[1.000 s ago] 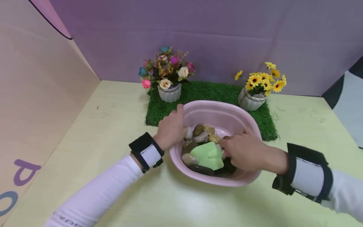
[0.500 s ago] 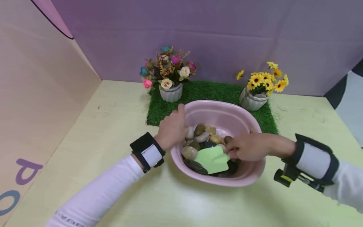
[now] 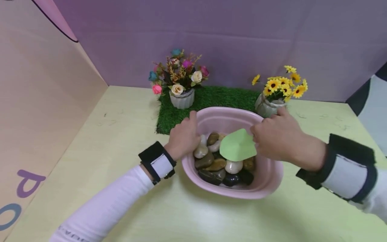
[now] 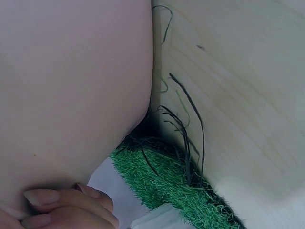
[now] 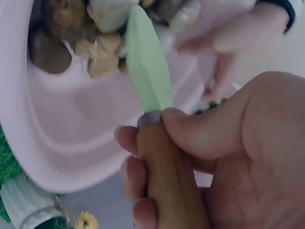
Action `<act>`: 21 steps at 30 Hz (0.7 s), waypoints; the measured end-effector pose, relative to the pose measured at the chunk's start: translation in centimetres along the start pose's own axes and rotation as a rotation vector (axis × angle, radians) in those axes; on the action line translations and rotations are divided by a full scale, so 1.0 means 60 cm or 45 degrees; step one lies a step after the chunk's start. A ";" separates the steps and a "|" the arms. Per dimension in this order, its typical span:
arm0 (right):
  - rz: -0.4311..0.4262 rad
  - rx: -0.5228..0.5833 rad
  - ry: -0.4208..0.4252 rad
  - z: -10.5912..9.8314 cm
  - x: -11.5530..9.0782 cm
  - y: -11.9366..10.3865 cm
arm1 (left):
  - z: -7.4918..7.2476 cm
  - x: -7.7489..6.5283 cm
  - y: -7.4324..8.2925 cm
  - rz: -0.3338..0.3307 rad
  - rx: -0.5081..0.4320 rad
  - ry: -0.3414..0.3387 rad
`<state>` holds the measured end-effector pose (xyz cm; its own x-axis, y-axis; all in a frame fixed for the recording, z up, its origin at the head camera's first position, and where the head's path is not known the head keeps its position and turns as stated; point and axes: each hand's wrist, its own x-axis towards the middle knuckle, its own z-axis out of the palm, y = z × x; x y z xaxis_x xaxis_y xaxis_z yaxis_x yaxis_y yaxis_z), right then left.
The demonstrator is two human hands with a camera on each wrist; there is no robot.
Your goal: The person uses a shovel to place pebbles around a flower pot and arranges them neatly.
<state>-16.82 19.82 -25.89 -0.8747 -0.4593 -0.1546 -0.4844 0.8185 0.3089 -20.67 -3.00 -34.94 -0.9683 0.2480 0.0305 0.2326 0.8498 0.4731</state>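
Observation:
A pink oval basin [image 3: 231, 117] stands on the table, with brown, white and black stones [image 3: 211, 164] in its lower left and middle. My left hand [image 3: 182, 137] grips the basin's left rim; the left wrist view shows curled fingers [image 4: 71, 210] against the basin's outer side [image 4: 71, 86]. In my right hand [image 3: 279, 139] is a small trowel with a light green blade [image 3: 237, 148] and a wooden handle [image 5: 167, 171]. Thumb and fingers wrap the handle near its ferrule. The blade is above the stones, near the basin's right side, and looks bare of stones.
Behind the basin lies a green artificial grass mat [image 3: 223, 95]. A pot of mixed flowers [image 3: 181, 99] stands on its left, a pot of yellow flowers [image 3: 266, 106] on its right, close to my right hand. A purple backdrop [image 3: 229, 40] rises behind.
My right hand has raised the trowel from among the stones, up and towards the back right. Stones that the blade covered now show. My left hand keeps its place on the rim.

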 end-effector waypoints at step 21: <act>-0.279 0.286 -0.014 0.062 0.017 -0.038 | 0.002 -0.002 -0.003 0.025 0.013 0.038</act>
<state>-16.65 18.78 -30.22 -0.7488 -0.6303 -0.2053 -0.6514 0.7569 0.0522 -20.56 -3.13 -35.13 -0.9658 0.2507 0.0661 0.2523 0.8496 0.4632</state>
